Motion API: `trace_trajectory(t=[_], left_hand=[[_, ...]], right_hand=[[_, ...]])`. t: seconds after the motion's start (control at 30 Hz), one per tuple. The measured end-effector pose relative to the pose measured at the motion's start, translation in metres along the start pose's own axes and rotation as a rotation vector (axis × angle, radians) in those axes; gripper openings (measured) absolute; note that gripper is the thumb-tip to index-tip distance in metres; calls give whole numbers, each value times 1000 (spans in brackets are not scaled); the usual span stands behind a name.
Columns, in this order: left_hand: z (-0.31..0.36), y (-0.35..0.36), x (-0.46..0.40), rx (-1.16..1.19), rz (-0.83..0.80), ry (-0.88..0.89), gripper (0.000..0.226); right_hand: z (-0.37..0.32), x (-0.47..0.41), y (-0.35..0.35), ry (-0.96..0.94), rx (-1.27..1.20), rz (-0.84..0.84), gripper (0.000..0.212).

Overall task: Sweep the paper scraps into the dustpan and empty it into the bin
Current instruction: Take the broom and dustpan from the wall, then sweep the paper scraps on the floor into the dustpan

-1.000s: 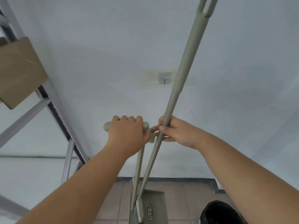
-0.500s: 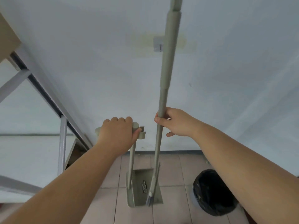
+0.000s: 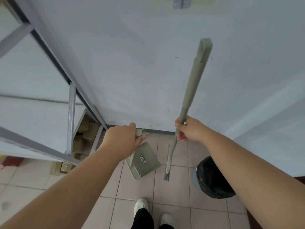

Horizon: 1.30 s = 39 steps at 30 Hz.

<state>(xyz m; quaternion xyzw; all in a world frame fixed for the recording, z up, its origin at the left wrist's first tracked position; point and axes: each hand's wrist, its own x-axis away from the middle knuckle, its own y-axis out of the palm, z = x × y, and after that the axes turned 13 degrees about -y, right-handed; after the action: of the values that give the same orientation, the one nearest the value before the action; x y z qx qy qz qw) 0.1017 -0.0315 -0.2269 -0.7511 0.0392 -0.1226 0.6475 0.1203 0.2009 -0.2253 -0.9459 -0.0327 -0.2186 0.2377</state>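
Observation:
My left hand [image 3: 122,139] grips the top of the grey-green dustpan handle, and the dustpan [image 3: 144,161] hangs tilted just above the pink floor tiles. My right hand [image 3: 189,129] holds the long grey-green broom [image 3: 193,86] by its shaft, well above the small bristle head [image 3: 167,176], which is near the floor to the right of the dustpan. A bin lined with a black bag [image 3: 212,178] stands on the floor at the right, under my right forearm. No paper scraps show on the visible tiles.
A grey metal shelving rack [image 3: 71,119] stands at the left, with cardboard boxes [image 3: 84,134] on the floor behind it. The white wall [image 3: 132,63] is straight ahead with a small hook [image 3: 181,2] high up. My white shoes [image 3: 140,206] are at the bottom.
The view has tilted down from the wall to the floor. The broom and dustpan have come apart: the broom moved right with my right hand, the dustpan tilted left.

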Motion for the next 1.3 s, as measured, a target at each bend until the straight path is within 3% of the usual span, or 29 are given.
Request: trace_trajectory(t=[0.2,0.33,0.53,0.77,1.17,1.3], left_hand=[[13,7,21,53,-62,-105,49],[17,16,40,138,-102,-186,47],[11,33,80,166,-177,-305,46],[-7,61,132,286,-208,-471,45],[-77,93,248,451,-160,-858,45],[-108,102,287,480,-161,-947,44]], right_hand=[[22,10,-10,66,-100,-53,25],[37,22,-5,124,-321,-74,38],[64,35,18,177,-650,-57,36],[77,40,57,249,-410,-243,46],[65,72,166,345,-210,-542,24],[58,82,214,318,-195,-588,33]])
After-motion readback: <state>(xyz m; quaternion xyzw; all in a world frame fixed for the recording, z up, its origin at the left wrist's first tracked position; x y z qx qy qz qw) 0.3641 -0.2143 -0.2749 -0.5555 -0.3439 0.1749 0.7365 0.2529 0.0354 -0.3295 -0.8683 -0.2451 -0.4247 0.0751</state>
